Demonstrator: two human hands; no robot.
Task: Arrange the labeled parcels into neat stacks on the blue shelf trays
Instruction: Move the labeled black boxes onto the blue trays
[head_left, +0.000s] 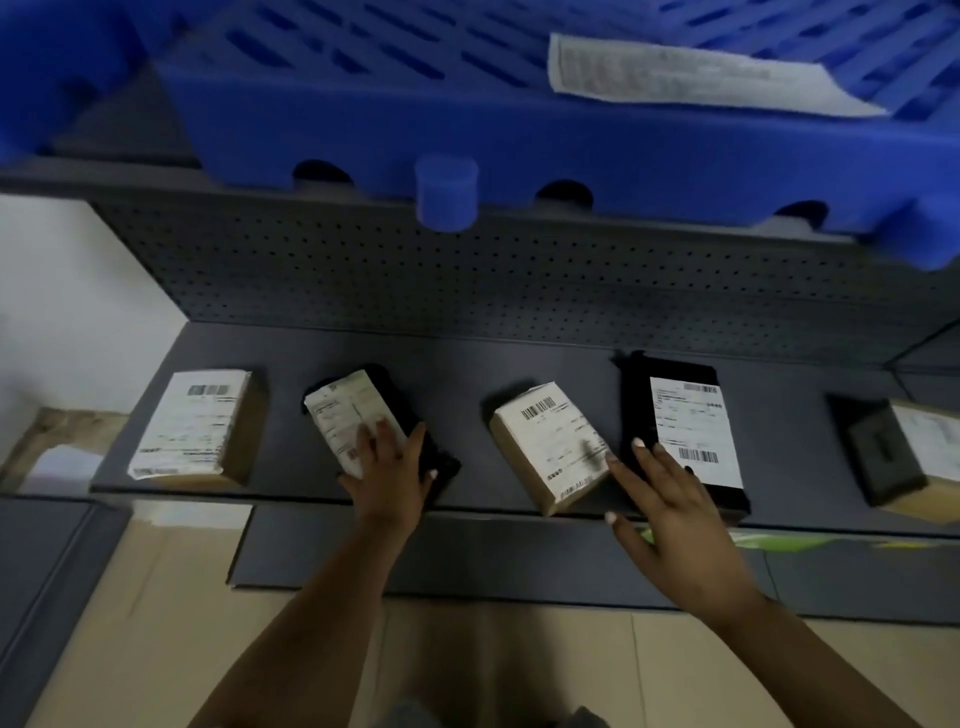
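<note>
The left hand (387, 467) lay flat on a black parcel (374, 423), fingers relaxed, likely squaring it; the right hand (670, 499), fingers spread and released, reached between two neighbouring parcels.

Five labeled parcels (550, 447) lie flat, spaced apart, below the blue tray (519, 150).
</note>
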